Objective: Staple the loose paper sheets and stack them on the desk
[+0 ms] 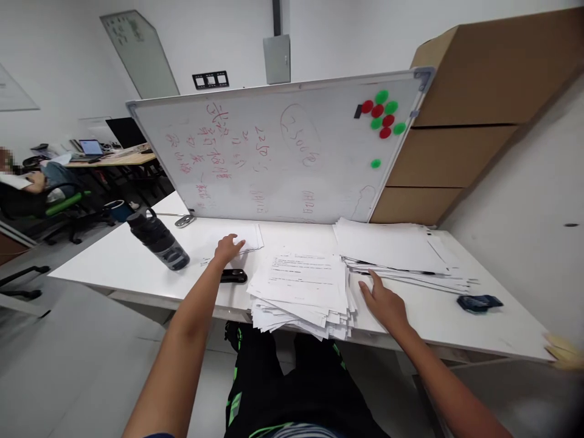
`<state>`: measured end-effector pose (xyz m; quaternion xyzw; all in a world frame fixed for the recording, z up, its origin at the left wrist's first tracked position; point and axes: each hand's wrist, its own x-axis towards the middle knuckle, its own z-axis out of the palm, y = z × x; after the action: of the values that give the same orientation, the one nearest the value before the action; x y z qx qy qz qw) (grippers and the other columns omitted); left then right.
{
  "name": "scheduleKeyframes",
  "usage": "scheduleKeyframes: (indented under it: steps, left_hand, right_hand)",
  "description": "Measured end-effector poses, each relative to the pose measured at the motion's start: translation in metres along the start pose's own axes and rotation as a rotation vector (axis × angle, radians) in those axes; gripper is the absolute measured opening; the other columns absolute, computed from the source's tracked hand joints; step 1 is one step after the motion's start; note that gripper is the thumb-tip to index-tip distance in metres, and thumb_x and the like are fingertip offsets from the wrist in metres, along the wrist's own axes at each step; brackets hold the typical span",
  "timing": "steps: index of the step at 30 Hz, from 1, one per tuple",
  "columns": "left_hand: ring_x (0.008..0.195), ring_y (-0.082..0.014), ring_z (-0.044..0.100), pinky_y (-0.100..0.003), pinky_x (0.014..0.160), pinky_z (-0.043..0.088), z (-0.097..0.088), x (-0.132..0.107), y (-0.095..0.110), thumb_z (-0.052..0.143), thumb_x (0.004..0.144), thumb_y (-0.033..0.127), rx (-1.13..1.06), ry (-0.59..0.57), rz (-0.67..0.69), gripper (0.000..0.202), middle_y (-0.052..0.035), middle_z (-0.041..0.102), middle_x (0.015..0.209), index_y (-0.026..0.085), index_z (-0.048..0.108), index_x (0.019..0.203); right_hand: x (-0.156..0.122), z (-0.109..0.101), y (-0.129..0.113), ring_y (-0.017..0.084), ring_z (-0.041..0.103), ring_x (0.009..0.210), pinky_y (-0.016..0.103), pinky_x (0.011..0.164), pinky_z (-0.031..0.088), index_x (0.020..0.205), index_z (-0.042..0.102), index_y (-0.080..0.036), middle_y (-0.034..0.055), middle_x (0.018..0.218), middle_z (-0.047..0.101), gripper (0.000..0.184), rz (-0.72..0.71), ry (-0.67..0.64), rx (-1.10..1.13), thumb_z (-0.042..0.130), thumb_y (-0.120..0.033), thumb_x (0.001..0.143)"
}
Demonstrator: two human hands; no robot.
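Observation:
My left hand rests on a small set of white sheets lying on the white table, its fingers curled down onto the paper. A black stapler lies just in front of that hand. My right hand lies flat with fingers spread on the table, between a thick untidy stack of printed pages in the middle and another spread stack of sheets to the right.
A dark water bottle lies on its side at the left. A whiteboard with red writing and round magnets leans at the back. Cardboard boxes stand at the right, a dark cloth lies near the table's right end. A person sits far left.

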<state>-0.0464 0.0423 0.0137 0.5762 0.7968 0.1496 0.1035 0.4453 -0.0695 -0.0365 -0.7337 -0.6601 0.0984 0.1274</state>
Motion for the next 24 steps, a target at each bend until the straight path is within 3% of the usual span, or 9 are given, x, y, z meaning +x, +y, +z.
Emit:
scheduleKeyframes:
  steps: [4,10,17,21,24]
  left_hand:
    - [0.134,-0.0395,0.040,-0.047,0.103,0.038,0.018,0.025,0.000,0.052,0.076,0.072,0.136,-0.054,-0.107,0.084,-0.0216,0.045,0.145,0.014,0.047,0.137]
    - [0.128,-0.0370,0.044,-0.043,0.093,0.044,0.017,0.031,-0.014,0.047,0.083,0.066,0.237,-0.083,-0.073,0.064,-0.0171,0.052,0.137,0.020,0.056,0.127]
    - [0.116,-0.0288,0.058,-0.033,0.085,0.046,0.012,0.030,-0.012,0.044,0.090,0.055,0.257,-0.101,-0.053,0.053,-0.0115,0.065,0.126,0.022,0.060,0.128]
    - [0.112,-0.0286,0.061,-0.034,0.083,0.047,0.011,0.030,-0.014,0.038,0.094,0.042,0.308,-0.075,-0.038,0.046,-0.0128,0.067,0.121,0.021,0.059,0.130]
    - [0.111,-0.0283,0.062,-0.034,0.084,0.047,0.007,0.030,-0.021,0.043,0.090,0.030,0.316,-0.078,-0.038,0.045,-0.0116,0.067,0.121,0.023,0.057,0.133]
  right_hand:
    - [0.000,-0.001,0.002,0.027,0.068,0.076,0.031,0.062,0.040,0.151,0.032,-0.018,0.0061,0.080,0.072,0.067,0.006,-0.014,0.045,0.022,-0.059,0.099]
    - [0.000,-0.003,0.004,0.027,0.068,0.078,0.030,0.062,0.040,0.150,0.036,-0.021,0.0066,0.086,0.073,0.066,0.018,-0.029,0.058,0.017,-0.059,0.100]
    - [0.000,0.000,0.005,0.029,0.069,0.081,0.033,0.065,0.041,0.148,0.040,-0.022,0.0077,0.085,0.074,0.065,0.021,-0.008,0.024,0.015,-0.058,0.100]
    - [-0.001,0.000,0.004,0.029,0.069,0.080,0.032,0.064,0.041,0.148,0.040,-0.022,0.0071,0.084,0.074,0.065,0.023,-0.005,0.018,0.016,-0.058,0.100]
    - [0.000,0.000,0.005,0.028,0.068,0.077,0.032,0.064,0.041,0.148,0.040,-0.022,0.0067,0.082,0.073,0.065,0.023,-0.007,0.025,0.017,-0.059,0.099]
